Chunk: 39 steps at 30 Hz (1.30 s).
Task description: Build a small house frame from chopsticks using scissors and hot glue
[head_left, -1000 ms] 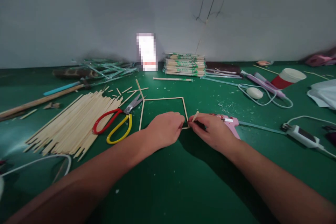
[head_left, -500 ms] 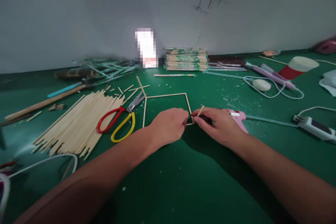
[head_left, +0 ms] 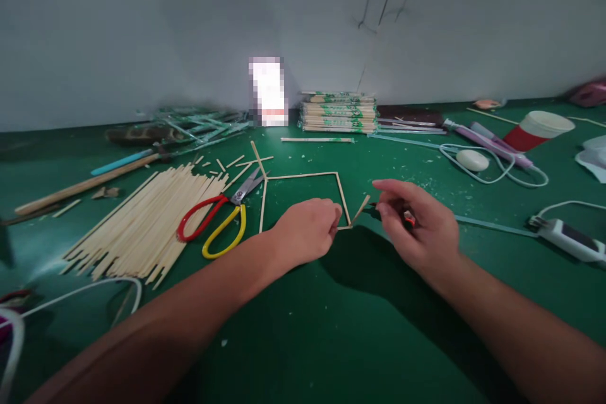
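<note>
A four-sided frame of thin wooden sticks point(head_left: 301, 175) lies on the green tabletop. My left hand point(head_left: 310, 224) is closed, pinching the frame's near stick by its right corner. At that corner a short stick point(head_left: 360, 209) rises at a slant, touched by neither hand. Another short stick point(head_left: 257, 159) stands at the far left corner. Just right of the frame, my right hand point(head_left: 421, 224) has thumb and forefinger apart. It covers most of a glue gun, whose orange-red part point(head_left: 409, 219) shows within the hand's curve. Scissors point(head_left: 237, 200) with red and yellow handles lie left of the frame.
Many loose sticks point(head_left: 142, 221) are spread at left. Wrapped chopsticks point(head_left: 338, 112) are stacked by the wall, near a bright blurred screen point(head_left: 269, 91). At right are a red-and-white paper cup point(head_left: 537, 130), a corded purple tool point(head_left: 497, 144) and a white device point(head_left: 570, 235).
My right hand has let go of the short stick at the right corner and moved right, over the glue gun, its fingers spreading. My left hand keeps its place.
</note>
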Tool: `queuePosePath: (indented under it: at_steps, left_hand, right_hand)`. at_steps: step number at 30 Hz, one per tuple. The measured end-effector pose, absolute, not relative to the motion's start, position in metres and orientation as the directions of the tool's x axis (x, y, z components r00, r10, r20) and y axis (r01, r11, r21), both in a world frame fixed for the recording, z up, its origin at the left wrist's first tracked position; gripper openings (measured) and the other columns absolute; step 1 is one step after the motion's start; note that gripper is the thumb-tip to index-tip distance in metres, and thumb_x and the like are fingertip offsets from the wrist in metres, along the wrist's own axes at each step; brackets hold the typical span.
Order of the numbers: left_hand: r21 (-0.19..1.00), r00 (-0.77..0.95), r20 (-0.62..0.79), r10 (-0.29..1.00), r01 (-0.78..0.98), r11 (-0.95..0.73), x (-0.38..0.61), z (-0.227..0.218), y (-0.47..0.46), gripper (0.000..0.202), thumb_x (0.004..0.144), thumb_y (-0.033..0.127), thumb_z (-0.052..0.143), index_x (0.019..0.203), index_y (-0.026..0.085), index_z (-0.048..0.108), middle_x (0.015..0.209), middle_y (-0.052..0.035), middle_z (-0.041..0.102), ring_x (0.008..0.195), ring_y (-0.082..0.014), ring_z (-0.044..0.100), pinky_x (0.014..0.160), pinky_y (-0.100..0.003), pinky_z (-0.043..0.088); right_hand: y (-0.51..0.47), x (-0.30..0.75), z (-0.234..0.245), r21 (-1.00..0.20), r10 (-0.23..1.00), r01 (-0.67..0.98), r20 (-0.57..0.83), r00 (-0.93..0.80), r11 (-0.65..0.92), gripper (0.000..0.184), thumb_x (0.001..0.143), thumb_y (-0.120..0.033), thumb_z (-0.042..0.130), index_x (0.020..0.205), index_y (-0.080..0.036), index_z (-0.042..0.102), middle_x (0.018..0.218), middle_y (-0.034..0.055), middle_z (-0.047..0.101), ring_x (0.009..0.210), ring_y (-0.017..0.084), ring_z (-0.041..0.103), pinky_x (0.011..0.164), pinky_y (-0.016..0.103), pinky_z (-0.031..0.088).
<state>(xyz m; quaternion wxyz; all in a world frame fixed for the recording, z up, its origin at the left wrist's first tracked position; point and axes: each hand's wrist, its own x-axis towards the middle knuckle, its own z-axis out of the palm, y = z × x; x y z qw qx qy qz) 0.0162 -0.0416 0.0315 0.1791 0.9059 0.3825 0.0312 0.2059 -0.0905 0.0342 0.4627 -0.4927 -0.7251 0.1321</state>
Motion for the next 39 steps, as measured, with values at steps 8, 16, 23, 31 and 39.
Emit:
queuePosePath:
  at_steps: [8,16,23,31,39]
  left_hand:
    - [0.381,0.700,-0.098,0.707,0.683,-0.624,0.0159,0.0332,-0.0412,0.011,0.071,0.010,0.050,0.075,0.017,0.057,0.079,-0.0026,0.060,0.074,-0.0161,0.053,0.062,-0.028,0.039]
    - [0.376,0.706,-0.094,0.702,0.678,-0.632,0.0164,0.0326,-0.0420,0.013,0.069,0.008,0.050,0.074,0.017,0.057,0.079,-0.0024,0.060,0.074,-0.0155,0.053,0.063,-0.027,0.039]
    - [0.377,0.714,-0.081,0.695,0.668,-0.642,0.0155,0.0298,-0.0414,0.012,0.071,0.009,0.049,0.075,0.018,0.056,0.079,-0.0021,0.059,0.075,-0.0163,0.053,0.064,-0.028,0.040]
    - [0.323,0.706,-0.081,0.703,0.686,-0.652,0.0168,0.0319,-0.0418,0.005,0.076,0.015,0.050,0.075,0.018,0.055,0.079,-0.0028,0.058,0.072,-0.0164,0.052,0.060,-0.028,0.037]
    - [0.325,0.694,-0.079,0.715,0.696,-0.640,0.0169,0.0322,-0.0431,0.005,0.076,0.015,0.050,0.075,0.017,0.054,0.079,-0.0025,0.058,0.071,-0.0153,0.051,0.058,-0.027,0.035]
  right_hand:
    - [-0.0902,0.2064,0.0412,-0.532,0.789,0.643,0.582,-0.195,0.551,0.027,0.087,-0.013,0.050,0.106,-0.027,0.064,0.082,0.0021,0.064,0.069,0.013,0.059,0.059,0.027,0.046]
    - [-0.0925,0.2076,0.0385,-0.532,0.796,0.666,0.584,-0.158,0.522,0.031,0.088,-0.016,0.047,0.115,-0.026,0.060,0.074,0.0007,0.063,0.061,0.012,0.057,0.054,0.027,0.044]
    - [-0.0930,0.2080,0.0344,-0.564,0.818,0.663,0.560,-0.130,0.492,0.032,0.088,-0.018,0.048,0.117,-0.026,0.058,0.077,0.0010,0.064,0.062,0.013,0.058,0.053,0.025,0.046]
    - [-0.0975,0.2054,0.0383,-0.520,0.816,0.732,0.572,-0.085,0.441,0.027,0.087,-0.019,0.048,0.108,-0.026,0.063,0.068,-0.0004,0.066,0.049,0.011,0.056,0.050,0.026,0.045]
    - [-0.0971,0.2063,0.0401,-0.512,0.830,0.739,0.545,-0.115,0.438,0.025,0.087,-0.019,0.046,0.103,-0.023,0.066,0.062,-0.0006,0.065,0.050,0.012,0.058,0.049,0.026,0.045]
